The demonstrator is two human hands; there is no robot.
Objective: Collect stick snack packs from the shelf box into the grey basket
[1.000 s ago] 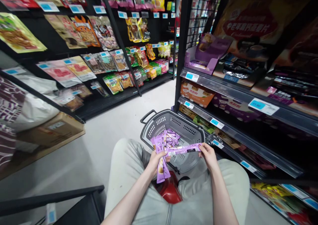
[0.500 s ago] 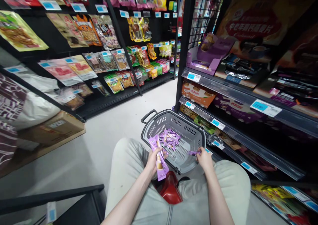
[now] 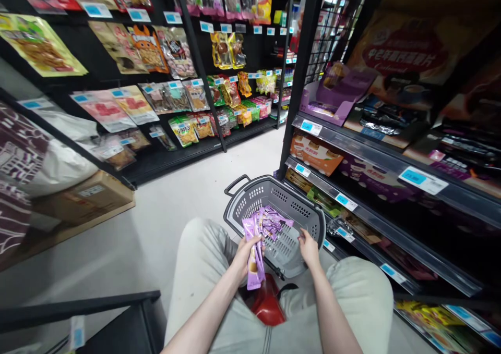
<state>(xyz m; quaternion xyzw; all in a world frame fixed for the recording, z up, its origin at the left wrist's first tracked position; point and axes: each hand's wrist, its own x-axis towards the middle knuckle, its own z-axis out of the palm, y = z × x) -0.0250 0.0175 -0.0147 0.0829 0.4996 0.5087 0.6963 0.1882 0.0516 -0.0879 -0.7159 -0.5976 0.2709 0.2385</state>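
My left hand (image 3: 246,254) is closed around a few long purple snack sachets (image 3: 254,268), which stick out above and below the fingers at the basket's near left edge. Over the right part of the grey basket (image 3: 288,239) is my right hand (image 3: 309,247), its fingers a little apart and no packet visible in them. More purple sachets (image 3: 271,223) lie in a loose heap in the basket's left half. One of them points out to the right of the heap, toward my right hand.
Shelves with a purple display box (image 3: 324,101) and an orange carton (image 3: 316,153) rise close on the right. Hanging snack bags (image 3: 182,130) fill the rack across the aisle. A cardboard box (image 3: 84,195) stands at left. Something red (image 3: 268,302) is between my knees.
My right hand has let go of a purple sachet and moved slightly left. That sachet now appears at the heap's right side. My left hand still grips its sachets. The view has shifted slightly.
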